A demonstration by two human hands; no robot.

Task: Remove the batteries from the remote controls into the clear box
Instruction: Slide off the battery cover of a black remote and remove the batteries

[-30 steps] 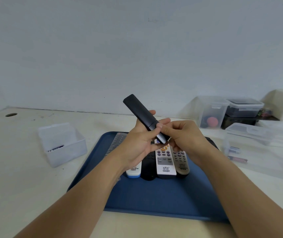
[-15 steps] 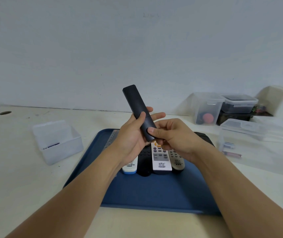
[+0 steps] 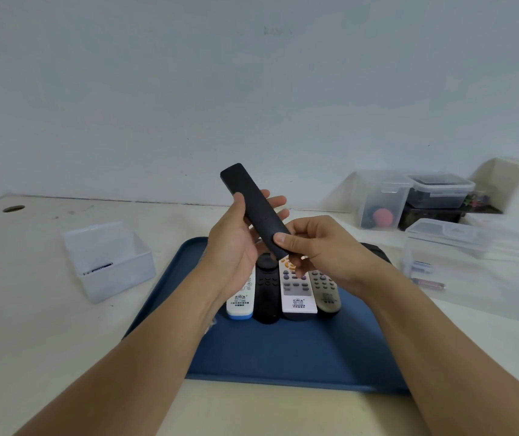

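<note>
Black and slim, the raised remote is held tilted above the blue tray, its far end pointing up and to the left. The left hand grips it around the middle, thumb laid along its near face and fingertips showing past its far edge. The right hand pinches the lower end of the same remote, thumb pressed on top and the other fingers curled underneath (whether the battery cover is off cannot be told from here).

Below the hands, four more remotes lie side by side on the tray: a white remote with a blue end, a black remote, a white remote with grey buttons and a beige remote. Their far ends are hidden by the hands.

On the desk to the left of the tray, apart from it, stands the small clear box, open on top, with a battery lying in it. To the right is a large clear tub with a few small items inside, too blurred to name, and behind it, against the wall, several lidded containers, one holding something red.
</note>
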